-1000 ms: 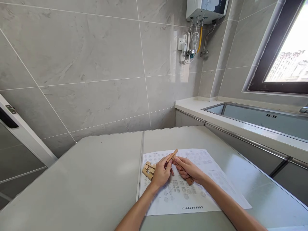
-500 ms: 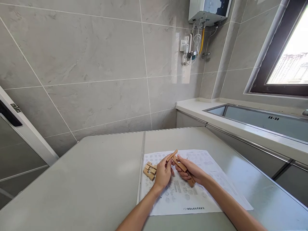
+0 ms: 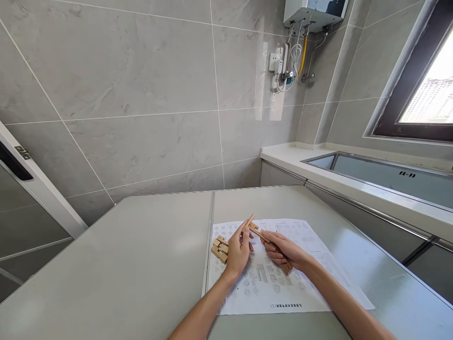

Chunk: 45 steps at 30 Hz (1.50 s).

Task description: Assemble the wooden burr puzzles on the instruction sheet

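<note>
My left hand (image 3: 238,250) is closed on a thin wooden puzzle piece (image 3: 250,219) that points up past its fingertips. My right hand (image 3: 281,248) grips notched wooden puzzle pieces; one slim piece (image 3: 262,236) reaches toward my left fingers, and a darker end (image 3: 287,267) shows below the palm. The pieces in the two hands meet or overlap; I cannot tell whether they interlock. Just left of my left hand, a cluster of light wooden pieces (image 3: 220,249) lies on the printed sheet (image 3: 255,302), partly hidden by that hand.
The sheet, covered in small diagrams, lies on a pale folding table (image 3: 159,264) with a seam down its middle. At the right stands a counter (image 3: 283,153) with a sink (image 3: 382,177). A water heater (image 3: 313,16) hangs on the tiled wall, and a door (image 3: 31,189) is at left.
The piece in my right hand has turned and now appears narrower, edge-on. My left hand has shifted slightly left, its piece pointing more upright. The view has moved a little.
</note>
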Each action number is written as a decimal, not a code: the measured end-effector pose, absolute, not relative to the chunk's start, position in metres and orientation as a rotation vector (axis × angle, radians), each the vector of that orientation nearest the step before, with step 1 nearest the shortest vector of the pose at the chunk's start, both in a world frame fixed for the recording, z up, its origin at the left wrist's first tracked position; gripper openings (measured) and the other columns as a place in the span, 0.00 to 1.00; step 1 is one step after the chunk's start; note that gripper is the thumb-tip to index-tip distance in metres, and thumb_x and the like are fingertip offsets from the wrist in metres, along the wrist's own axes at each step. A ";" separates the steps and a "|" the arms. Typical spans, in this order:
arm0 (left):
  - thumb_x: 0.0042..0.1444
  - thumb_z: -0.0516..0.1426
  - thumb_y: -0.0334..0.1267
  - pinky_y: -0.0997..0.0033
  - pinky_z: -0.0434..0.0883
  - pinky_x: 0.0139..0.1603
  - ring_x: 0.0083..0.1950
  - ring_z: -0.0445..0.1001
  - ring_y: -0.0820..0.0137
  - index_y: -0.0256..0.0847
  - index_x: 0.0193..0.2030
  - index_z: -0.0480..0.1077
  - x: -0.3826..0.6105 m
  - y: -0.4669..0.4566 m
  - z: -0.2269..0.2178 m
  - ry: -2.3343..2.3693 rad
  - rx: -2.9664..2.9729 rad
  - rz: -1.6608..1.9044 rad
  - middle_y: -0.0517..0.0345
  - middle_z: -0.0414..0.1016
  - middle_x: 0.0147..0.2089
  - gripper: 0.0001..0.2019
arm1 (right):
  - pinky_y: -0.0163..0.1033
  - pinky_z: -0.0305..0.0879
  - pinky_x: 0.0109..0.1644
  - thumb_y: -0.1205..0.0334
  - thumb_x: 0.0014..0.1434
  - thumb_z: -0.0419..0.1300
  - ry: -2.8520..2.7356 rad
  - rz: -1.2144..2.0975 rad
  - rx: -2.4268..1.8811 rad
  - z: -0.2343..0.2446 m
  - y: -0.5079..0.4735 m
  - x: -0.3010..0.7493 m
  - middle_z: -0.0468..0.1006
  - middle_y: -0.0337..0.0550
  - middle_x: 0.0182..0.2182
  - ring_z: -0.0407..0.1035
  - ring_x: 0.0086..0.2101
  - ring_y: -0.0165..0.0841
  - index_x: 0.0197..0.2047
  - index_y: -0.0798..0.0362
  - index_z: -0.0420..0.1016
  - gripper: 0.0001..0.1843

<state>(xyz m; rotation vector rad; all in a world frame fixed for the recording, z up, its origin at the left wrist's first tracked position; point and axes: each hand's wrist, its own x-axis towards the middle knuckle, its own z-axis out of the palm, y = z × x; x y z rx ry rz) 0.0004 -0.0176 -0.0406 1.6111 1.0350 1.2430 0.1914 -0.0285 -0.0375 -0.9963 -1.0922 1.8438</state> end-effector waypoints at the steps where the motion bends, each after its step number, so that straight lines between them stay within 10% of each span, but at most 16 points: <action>1: 0.75 0.48 0.57 0.75 0.72 0.28 0.25 0.72 0.75 0.46 0.71 0.70 0.000 -0.018 -0.040 1.043 1.615 1.242 0.56 0.77 0.40 0.27 | 0.27 0.43 0.17 0.37 0.66 0.63 -1.100 1.845 -0.991 -0.037 -0.029 0.191 0.56 0.26 0.22 0.43 0.18 0.22 0.35 0.49 0.66 0.24; 12: 0.77 0.46 0.52 0.76 0.75 0.29 0.23 0.76 0.79 0.50 0.73 0.67 0.000 -0.022 -0.042 1.002 1.775 1.149 0.52 0.80 0.55 0.24 | 0.27 0.44 0.18 0.35 0.65 0.63 -1.131 1.804 -0.965 -0.035 -0.032 0.187 0.57 0.27 0.24 0.44 0.19 0.22 0.35 0.49 0.64 0.26; 35: 0.77 0.46 0.48 0.69 0.76 0.43 0.25 0.77 0.69 0.51 0.76 0.63 -0.002 -0.027 -0.035 0.919 1.975 0.938 0.65 0.78 0.28 0.25 | 0.27 0.49 0.18 0.31 0.64 0.62 -1.157 1.728 -1.007 -0.042 -0.031 0.183 0.60 0.29 0.25 0.46 0.19 0.22 0.32 0.48 0.63 0.29; 45: 0.76 0.46 0.40 0.59 0.75 0.58 0.50 0.80 0.61 0.53 0.69 0.70 -0.003 -0.026 -0.037 1.017 2.115 1.096 0.53 0.79 0.57 0.20 | 0.29 0.50 0.21 0.31 0.64 0.63 -1.360 1.641 -0.957 -0.034 -0.037 0.178 0.62 0.29 0.25 0.50 0.20 0.22 0.33 0.49 0.63 0.29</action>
